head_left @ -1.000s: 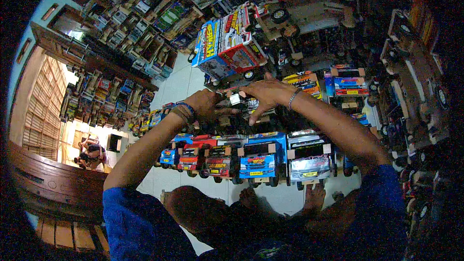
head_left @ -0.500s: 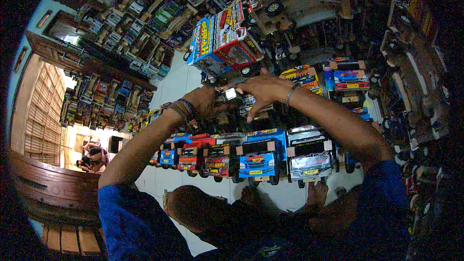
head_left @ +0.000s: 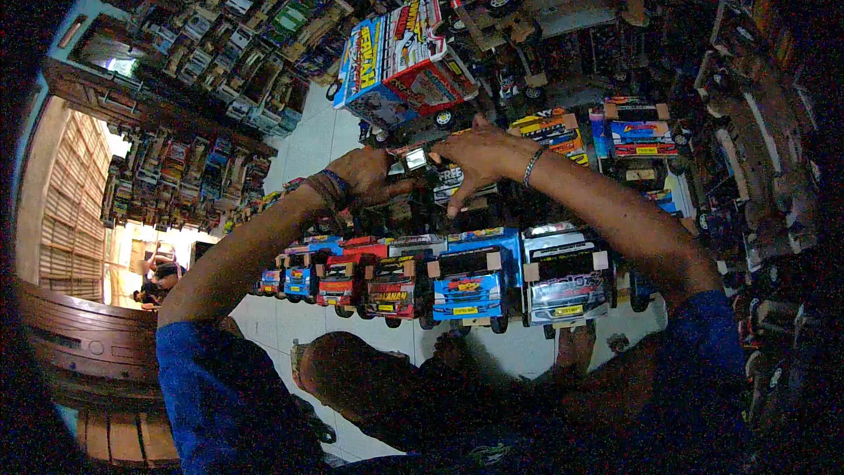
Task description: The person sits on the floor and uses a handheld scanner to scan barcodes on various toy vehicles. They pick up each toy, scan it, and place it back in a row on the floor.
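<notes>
Left hand (head_left: pixel 362 174): centre of the frame, fingers curled at the left side of a small bright square (head_left: pixel 414 158); whether they were clamped on it, I couldn't tell.
Right hand (head_left: pixel 482 158): just right of centre, thumb spread apart from the fingers, fingertips near the square's other side, seemingly to steady it.
Bright square: between the two hands, pale face up, presumably for easy viewing.
Toy trucks (head_left: pixel 468 286): side by side on the tiled floor (head_left: pixel 277 325), below the hands, fronts toward the lower edge, likely to save room.
Box truck (head_left: pixel 387 70): upper middle, slantwise.
</notes>
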Motion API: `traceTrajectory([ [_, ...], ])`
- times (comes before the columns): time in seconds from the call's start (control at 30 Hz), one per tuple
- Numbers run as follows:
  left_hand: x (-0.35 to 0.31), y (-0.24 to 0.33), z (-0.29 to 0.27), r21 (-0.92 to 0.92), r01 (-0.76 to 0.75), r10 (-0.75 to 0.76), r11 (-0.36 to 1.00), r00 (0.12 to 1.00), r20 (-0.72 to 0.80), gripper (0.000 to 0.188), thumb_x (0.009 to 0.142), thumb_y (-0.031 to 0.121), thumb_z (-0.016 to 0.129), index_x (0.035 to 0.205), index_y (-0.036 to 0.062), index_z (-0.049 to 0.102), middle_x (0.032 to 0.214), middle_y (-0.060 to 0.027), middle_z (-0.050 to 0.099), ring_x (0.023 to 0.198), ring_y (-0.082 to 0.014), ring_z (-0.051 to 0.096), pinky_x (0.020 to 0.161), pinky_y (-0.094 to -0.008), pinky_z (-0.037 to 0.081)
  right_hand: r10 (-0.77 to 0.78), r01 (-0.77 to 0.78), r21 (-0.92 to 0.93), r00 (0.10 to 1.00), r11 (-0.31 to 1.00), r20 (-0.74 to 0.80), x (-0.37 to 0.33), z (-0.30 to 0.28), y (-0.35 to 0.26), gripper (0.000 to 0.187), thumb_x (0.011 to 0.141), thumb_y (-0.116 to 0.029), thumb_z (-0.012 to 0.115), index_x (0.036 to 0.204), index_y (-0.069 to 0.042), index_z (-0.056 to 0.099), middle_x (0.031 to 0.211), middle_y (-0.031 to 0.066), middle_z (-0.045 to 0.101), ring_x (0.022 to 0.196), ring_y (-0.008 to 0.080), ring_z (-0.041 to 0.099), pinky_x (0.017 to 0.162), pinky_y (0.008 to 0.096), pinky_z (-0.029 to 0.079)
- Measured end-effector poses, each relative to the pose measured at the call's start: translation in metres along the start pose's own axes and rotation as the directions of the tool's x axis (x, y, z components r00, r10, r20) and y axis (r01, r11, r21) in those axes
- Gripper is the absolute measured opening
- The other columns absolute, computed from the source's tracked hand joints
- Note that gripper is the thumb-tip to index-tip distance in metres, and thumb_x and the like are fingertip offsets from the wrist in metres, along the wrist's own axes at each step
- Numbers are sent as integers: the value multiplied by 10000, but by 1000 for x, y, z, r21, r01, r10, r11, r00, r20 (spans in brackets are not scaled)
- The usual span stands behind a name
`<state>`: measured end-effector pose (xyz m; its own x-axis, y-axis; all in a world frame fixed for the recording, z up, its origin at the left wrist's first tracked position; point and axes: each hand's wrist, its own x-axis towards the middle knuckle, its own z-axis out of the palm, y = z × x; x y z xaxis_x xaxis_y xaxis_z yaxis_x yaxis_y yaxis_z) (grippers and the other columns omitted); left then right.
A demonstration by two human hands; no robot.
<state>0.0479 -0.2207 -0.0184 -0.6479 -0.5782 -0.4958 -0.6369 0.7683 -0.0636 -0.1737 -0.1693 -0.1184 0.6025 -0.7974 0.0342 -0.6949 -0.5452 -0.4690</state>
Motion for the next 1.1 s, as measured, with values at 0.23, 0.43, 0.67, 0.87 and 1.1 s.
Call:
traceTrajectory([
  [0.23,12,-17,21,-50,-62,53,997,985,-163,658,890,632,638,1353,167,586,968,-230,726,917,-426,699,831,-522,573,-29,29,28,1000,999,4,1,-4,0,1123,545,-776,818,1365,-62,533,1252,201,664,1236,416,591,1074,702,320],
  [0.43,14,-20,26,-98,-46,26,994,981,-190,719,863,652,659,1332,110,590,1065,-258,713,968,-452,688,862,-520,561,-33,34,18,999,999,-18,6,3,3,1142,551,-786,815,1373,-50,517,1198,221,681,1198,424,613,1037,683,354],
  [0.67,1,-32,6,106,-130,148,986,973,-175,665,855,671,646,1161,86,719,957,-252,724,889,-435,699,840,-514,560,74,-74,-96,997,993,0,-11,-23,10,1347,533,-840,779,1531,-34,367,1399,206,600,1291,395,568,1109,677,291],
  [0.87,-21,-28,-20,77,-55,69,995,980,-185,702,878,709,600,1226,106,691,930,-267,718,861,-446,697,811,-529,559,109,-103,-53,986,993,125,-47,-38,25,1384,515,-850,773,1547,-32,346,1429,204,576,1307,403,553,1112,672,280],
  [1.1,-6,23,-16,-34,-147,136,989,968,-211,740,909,716,565,1208,51,693,931,-255,724,885,-441,702,831,-515,561,132,-134,-99,991,986,-24,-59,-20,21,1218,608,-778,784,1503,-39,412,1309,207,651,1214,410,612,1070,651,326],
])
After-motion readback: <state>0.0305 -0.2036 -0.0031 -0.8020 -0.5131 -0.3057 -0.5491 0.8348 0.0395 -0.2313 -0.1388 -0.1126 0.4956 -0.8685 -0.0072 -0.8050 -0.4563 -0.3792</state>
